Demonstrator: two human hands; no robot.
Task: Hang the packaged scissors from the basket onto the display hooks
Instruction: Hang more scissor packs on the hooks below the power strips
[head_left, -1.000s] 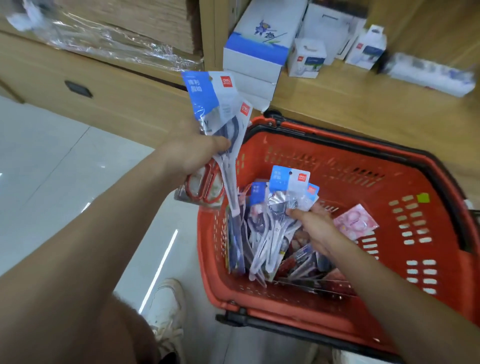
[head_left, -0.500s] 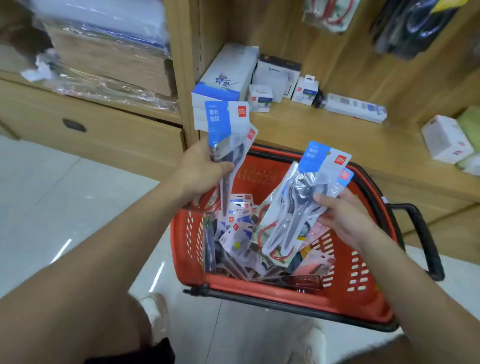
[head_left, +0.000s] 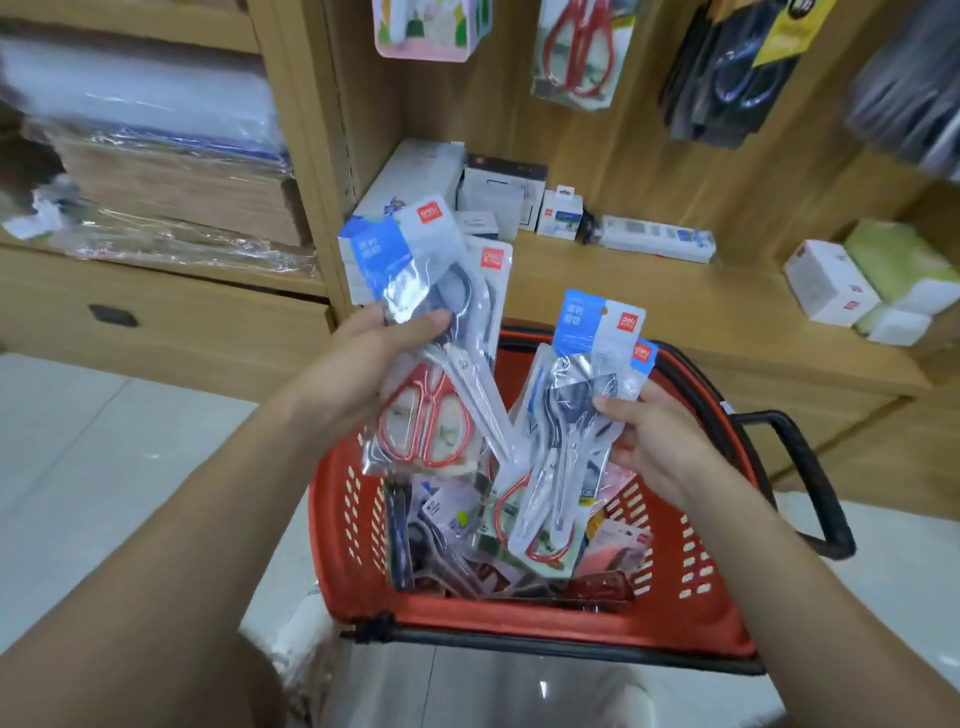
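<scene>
- left hand (head_left: 363, 374) grips left scissor bundle (head_left: 447, 312) above red basket (head_left: 353, 519); header cards up, long axis slanting down-right
- right hand (head_left: 654, 441) pinches right scissor bundle (head_left: 571, 395) over basket; headers up, near upright

Red basket (head_left: 358, 525) with black handle (head_left: 810, 478), blue-and-white scissor packs (head_left: 415, 260), red-handled scissors (head_left: 423, 426)

White boxes (head_left: 501, 192), wrapped paper (head_left: 171, 182), tiled floor (head_left: 78, 441)

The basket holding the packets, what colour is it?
The basket is red with black trim, best seen in the head view.
</scene>
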